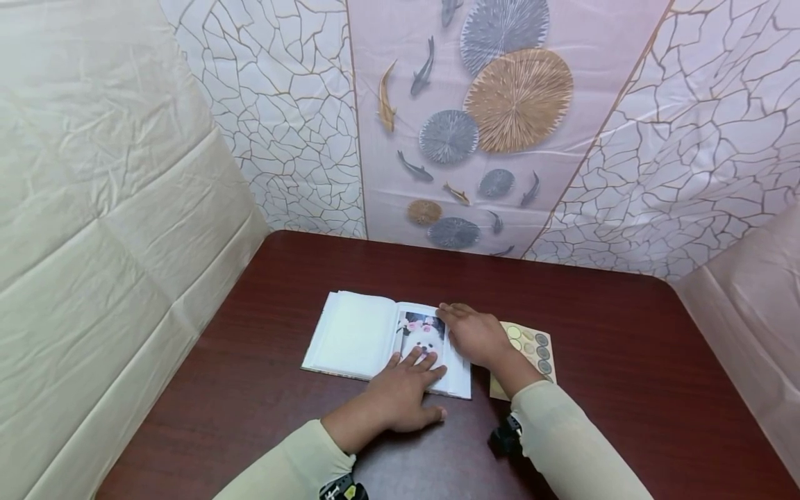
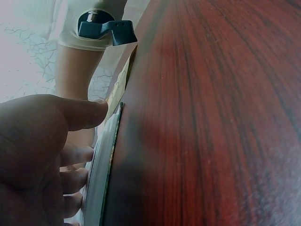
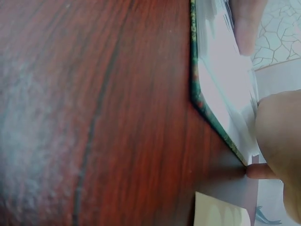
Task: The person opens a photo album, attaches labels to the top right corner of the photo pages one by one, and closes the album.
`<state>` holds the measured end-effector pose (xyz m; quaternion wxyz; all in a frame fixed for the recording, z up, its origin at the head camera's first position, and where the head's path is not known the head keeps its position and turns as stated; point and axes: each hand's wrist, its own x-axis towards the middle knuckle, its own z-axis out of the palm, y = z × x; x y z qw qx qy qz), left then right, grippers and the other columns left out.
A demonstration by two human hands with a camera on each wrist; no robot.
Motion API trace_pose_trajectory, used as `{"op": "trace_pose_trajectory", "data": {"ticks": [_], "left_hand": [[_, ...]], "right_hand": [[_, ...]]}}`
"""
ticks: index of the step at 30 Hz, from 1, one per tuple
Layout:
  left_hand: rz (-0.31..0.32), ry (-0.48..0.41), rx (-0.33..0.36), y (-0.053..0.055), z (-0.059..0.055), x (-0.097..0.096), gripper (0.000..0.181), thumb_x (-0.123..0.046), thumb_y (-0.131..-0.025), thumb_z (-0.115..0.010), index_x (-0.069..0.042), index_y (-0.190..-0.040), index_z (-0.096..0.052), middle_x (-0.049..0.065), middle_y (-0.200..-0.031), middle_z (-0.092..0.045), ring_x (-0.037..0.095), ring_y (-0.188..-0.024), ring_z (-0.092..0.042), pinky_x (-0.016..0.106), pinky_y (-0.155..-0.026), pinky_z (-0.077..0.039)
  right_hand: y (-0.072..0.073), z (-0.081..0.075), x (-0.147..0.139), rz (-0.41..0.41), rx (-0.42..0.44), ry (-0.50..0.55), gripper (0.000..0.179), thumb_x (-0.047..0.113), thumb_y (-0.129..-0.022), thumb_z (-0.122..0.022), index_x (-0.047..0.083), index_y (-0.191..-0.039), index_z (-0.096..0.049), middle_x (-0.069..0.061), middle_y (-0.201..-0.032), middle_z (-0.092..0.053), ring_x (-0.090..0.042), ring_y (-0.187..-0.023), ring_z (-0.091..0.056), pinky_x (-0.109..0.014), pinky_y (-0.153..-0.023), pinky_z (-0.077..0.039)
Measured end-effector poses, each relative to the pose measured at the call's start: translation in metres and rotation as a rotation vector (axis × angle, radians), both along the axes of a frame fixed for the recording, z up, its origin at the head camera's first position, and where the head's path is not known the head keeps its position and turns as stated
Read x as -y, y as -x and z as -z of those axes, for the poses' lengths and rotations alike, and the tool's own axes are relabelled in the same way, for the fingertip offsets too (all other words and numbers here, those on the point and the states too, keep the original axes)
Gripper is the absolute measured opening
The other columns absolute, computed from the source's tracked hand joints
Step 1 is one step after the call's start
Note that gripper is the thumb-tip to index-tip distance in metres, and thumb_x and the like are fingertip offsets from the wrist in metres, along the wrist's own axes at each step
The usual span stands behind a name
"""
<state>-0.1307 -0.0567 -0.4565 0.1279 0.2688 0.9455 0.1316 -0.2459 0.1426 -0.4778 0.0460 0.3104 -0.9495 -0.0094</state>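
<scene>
An open photo album [image 1: 354,335] lies on the table, its left page blank white. On its right page is a photo [image 1: 423,328] of a white fluffy dog with pink flowers. My left hand [image 1: 403,394] rests with spread fingers over the lower part of the photo, thumb off the album's near edge. Fingers extended, my right hand [image 1: 475,337] touches the page along the photo's upper right side. From the right wrist, one fingertip [image 3: 259,171] shows at the corner of the album's patterned cover [image 3: 218,125]. The left wrist view shows the left thumb [image 2: 84,114] held apart from the fingers.
A yellowish sheet with round coin-like shapes [image 1: 542,353] lies right of the album, partly hidden beneath my right forearm. The dark red wooden table [image 1: 625,389] extends around both. Patterned cloth [image 1: 300,139] hangs behind it, and pale cloth [image 1: 94,278] covers the left side.
</scene>
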Motion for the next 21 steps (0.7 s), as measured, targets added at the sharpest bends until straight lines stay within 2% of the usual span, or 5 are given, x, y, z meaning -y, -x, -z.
{"op": "trace_pose_trajectory", "data": {"ticks": [5, 10, 17, 21], "left_hand": [[-0.005, -0.006, -0.002, 0.000, 0.002, -0.001, 0.073, -0.056, -0.096, -0.064, -0.023, -0.157, -0.044, 0.003, -0.165, -0.031, 0.027, -0.154, -0.019, 0.052, -0.122, -0.019], [-0.010, -0.002, -0.002, 0.000, 0.001, -0.001, 0.072, -0.056, -0.095, -0.064, -0.023, -0.157, -0.044, 0.002, -0.165, -0.032, 0.027, -0.154, -0.019, 0.051, -0.122, -0.020], [-0.025, -0.003, -0.015, 0.000, 0.001, -0.003, 0.068, -0.052, -0.096, -0.064, -0.024, -0.156, -0.046, 0.001, -0.164, -0.033, 0.026, -0.154, -0.020, 0.050, -0.122, -0.020], [-0.034, -0.003, -0.028, 0.000, 0.001, -0.003, 0.063, -0.047, -0.098, -0.064, -0.025, -0.155, -0.048, 0.000, -0.163, -0.036, 0.025, -0.153, -0.023, 0.049, -0.122, -0.022]], "right_hand": [[-0.001, -0.002, 0.000, 0.017, 0.065, -0.041, 0.045, 0.016, -0.108, -0.045, 0.015, -0.153, -0.050, -0.003, -0.157, -0.046, -0.026, -0.144, -0.043, -0.045, -0.098, -0.052], [-0.008, -0.005, -0.006, -0.016, 0.096, -0.046, 0.048, 0.012, -0.107, -0.045, 0.010, -0.156, -0.045, -0.007, -0.161, -0.040, -0.028, -0.149, -0.033, -0.047, -0.104, -0.048], [-0.017, -0.005, -0.019, -0.058, 0.076, 0.002, 0.051, 0.003, -0.103, -0.049, 0.010, -0.154, -0.047, -0.007, -0.159, -0.043, -0.029, -0.148, -0.035, -0.044, -0.092, -0.054], [-0.021, -0.004, -0.023, -0.080, 0.062, 0.036, 0.049, 0.003, -0.103, -0.049, 0.008, -0.152, -0.050, -0.009, -0.155, -0.048, -0.031, -0.146, -0.038, -0.046, -0.095, -0.053]]}}
